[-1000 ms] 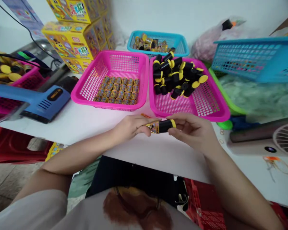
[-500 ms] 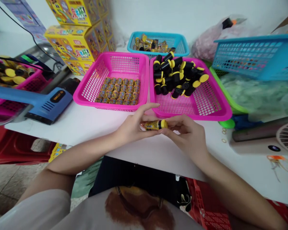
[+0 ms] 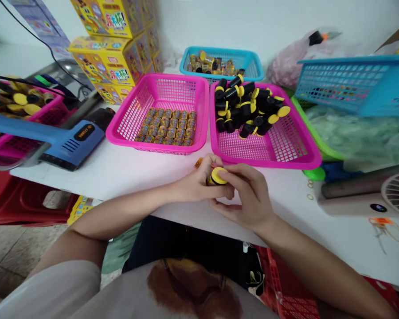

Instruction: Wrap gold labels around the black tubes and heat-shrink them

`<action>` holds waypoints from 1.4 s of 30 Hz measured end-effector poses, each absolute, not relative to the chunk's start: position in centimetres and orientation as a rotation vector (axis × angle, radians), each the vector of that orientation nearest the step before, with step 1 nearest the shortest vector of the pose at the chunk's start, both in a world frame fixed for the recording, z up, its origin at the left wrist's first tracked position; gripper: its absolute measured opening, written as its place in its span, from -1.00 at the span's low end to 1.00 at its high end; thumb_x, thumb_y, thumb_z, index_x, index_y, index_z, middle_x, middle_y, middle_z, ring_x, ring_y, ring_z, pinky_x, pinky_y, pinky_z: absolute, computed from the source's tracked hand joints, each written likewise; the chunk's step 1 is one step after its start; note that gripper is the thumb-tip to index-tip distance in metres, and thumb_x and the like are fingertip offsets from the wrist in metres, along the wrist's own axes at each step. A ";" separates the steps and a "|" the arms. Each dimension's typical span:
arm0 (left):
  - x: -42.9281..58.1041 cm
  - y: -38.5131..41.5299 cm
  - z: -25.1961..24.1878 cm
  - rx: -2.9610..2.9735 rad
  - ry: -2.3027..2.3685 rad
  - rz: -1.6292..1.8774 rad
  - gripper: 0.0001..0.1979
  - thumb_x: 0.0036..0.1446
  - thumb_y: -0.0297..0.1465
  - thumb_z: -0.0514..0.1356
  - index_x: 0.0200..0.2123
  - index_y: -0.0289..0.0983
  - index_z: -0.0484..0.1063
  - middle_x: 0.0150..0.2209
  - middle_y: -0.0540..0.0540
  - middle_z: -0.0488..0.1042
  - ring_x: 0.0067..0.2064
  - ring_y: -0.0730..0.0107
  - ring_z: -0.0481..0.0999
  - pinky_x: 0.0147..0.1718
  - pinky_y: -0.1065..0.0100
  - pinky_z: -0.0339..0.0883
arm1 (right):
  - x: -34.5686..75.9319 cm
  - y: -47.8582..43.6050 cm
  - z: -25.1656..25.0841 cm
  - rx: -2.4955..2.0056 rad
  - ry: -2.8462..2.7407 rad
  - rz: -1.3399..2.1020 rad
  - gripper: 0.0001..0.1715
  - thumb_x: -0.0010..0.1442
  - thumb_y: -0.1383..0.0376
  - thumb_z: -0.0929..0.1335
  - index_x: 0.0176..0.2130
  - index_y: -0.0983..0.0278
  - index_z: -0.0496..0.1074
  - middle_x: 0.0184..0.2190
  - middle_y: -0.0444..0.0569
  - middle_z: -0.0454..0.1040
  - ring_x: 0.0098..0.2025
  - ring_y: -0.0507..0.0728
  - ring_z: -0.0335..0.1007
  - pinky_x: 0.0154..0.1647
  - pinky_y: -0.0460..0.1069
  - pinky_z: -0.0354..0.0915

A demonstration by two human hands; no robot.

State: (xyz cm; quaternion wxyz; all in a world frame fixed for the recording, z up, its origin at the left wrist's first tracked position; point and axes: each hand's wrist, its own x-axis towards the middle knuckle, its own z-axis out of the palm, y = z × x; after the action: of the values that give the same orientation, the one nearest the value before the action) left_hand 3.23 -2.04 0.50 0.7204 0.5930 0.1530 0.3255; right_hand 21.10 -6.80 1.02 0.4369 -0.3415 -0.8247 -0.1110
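Above the table's front edge, my left hand [image 3: 199, 184] is closed around a small yellow-capped container [image 3: 218, 176]. Its cap now faces up toward me, and the fingers hide most of its body. A loose end of printed film wrapper [image 3: 198, 163] pokes out past the left fingers. My right hand [image 3: 248, 195] curls round the other side, with fingertips against the cap and the thumb below. Just beyond, a pink basket [image 3: 115, 136] holds wrapped containers standing in neat rows. To its right, another pink basket [image 3: 266, 161] holds a heap of black containers with yellow lids.
A blue heat gun [image 3: 75, 141] lies at the left, near stacked yellow boxes [image 3: 106, 60]. Behind the pink baskets is a blue basket [image 3: 257, 66] of wrapped pieces. On the right stand a fan [image 3: 369, 195], rubber bands [image 3: 310, 188] and a larger blue basket [image 3: 339, 84].
The container has turned from lying sideways to cap facing up. My left fingers have closed further around it. My right hand has shifted slightly left and now curls under it.
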 end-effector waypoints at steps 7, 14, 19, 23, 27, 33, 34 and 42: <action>3.7 -2.3 0.0 1.289 0.365 0.820 -0.45 0.23 -0.30 0.36 -0.04 -0.10 -0.04 -0.42 0.21 0.43 -0.51 0.53 0.51 -0.52 0.50 0.42 | 20.5 -6.7 0.5 -0.839 -2.032 -0.252 -0.20 0.23 0.36 0.47 0.36 0.34 0.20 0.06 0.21 0.47 0.14 0.25 0.49 0.10 0.15 0.56; 3.5 -2.3 0.0 1.362 0.400 0.802 -0.40 0.20 -0.22 0.37 0.01 -0.09 -0.04 -0.43 0.23 0.37 -0.51 0.51 0.52 -0.53 0.47 0.42 | 20.4 -6.6 0.2 -0.825 -2.062 -0.178 -0.22 0.23 0.32 0.48 0.34 0.19 0.20 0.05 0.14 0.49 0.13 0.30 0.51 0.06 0.24 0.56; 3.5 -2.6 0.0 1.370 0.453 0.838 -0.37 0.06 -0.43 0.32 0.03 -0.10 -0.04 -0.41 0.24 0.26 -0.56 0.61 0.35 -0.58 0.51 0.20 | 20.2 -6.2 -0.6 -0.742 -2.061 -0.341 -0.43 0.36 0.29 0.39 0.29 0.28 0.27 -0.01 0.15 0.51 0.12 0.29 0.49 0.08 0.23 0.56; 3.7 -2.7 -0.3 1.399 0.518 0.900 -0.34 0.01 -0.45 0.30 0.06 -0.11 -0.05 -0.43 0.25 0.19 -0.57 0.65 0.20 -0.58 0.51 0.07 | 20.2 -6.0 -0.7 -0.726 -2.096 -0.458 -0.57 0.41 0.26 0.35 0.18 0.41 0.37 -0.07 0.18 0.51 0.08 0.28 0.49 0.07 0.19 0.58; 3.6 -2.7 -0.1 1.409 0.449 0.922 -0.33 0.02 -0.48 0.29 0.07 -0.11 -0.05 -0.43 0.24 0.22 -0.56 0.65 0.21 -0.59 0.54 0.08 | 20.7 -5.9 -0.3 -0.676 -2.103 -0.447 -0.61 0.42 0.24 0.34 0.17 0.33 0.39 -0.05 0.13 0.52 0.10 0.26 0.48 0.13 0.24 0.57; 2.7 -1.9 -0.2 1.557 0.272 0.765 -0.32 0.11 -0.39 0.36 0.12 -0.07 -0.04 -0.42 0.19 0.22 -0.53 0.55 0.32 -0.56 0.47 0.16 | 21.4 -6.2 -0.1 -0.556 -2.153 -0.315 -0.60 0.39 0.34 0.32 0.19 0.22 0.41 0.03 0.10 0.55 0.16 0.26 0.47 0.21 0.32 0.52; 2.6 -1.8 -0.2 1.598 0.260 0.765 -0.32 0.14 -0.36 0.36 0.14 -0.08 -0.03 -0.40 0.17 0.26 -0.51 0.53 0.35 -0.55 0.46 0.19 | 21.4 -6.3 -0.2 -0.552 -2.152 -0.302 -0.60 0.39 0.34 0.32 0.19 0.24 0.41 0.02 0.11 0.55 0.16 0.26 0.47 0.22 0.32 0.51; 0.6 -0.7 5.4 2.076 0.717 0.899 -0.70 0.23 -0.23 0.35 -0.15 -0.21 0.31 -0.27 0.00 0.46 -0.29 0.41 0.47 -0.30 0.37 0.34 | 22.2 -4.4 1.6 -0.837 -2.092 -0.219 -0.40 0.27 0.23 0.48 0.25 0.09 0.36 0.00 0.03 0.55 0.10 0.25 0.51 0.15 0.25 0.51</action>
State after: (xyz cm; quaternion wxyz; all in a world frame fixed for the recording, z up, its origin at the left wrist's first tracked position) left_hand 0.60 -0.65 5.37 0.3748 0.8110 0.2802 0.3511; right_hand 22.16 -4.36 1.65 0.4250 -0.3347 -0.8365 -0.0876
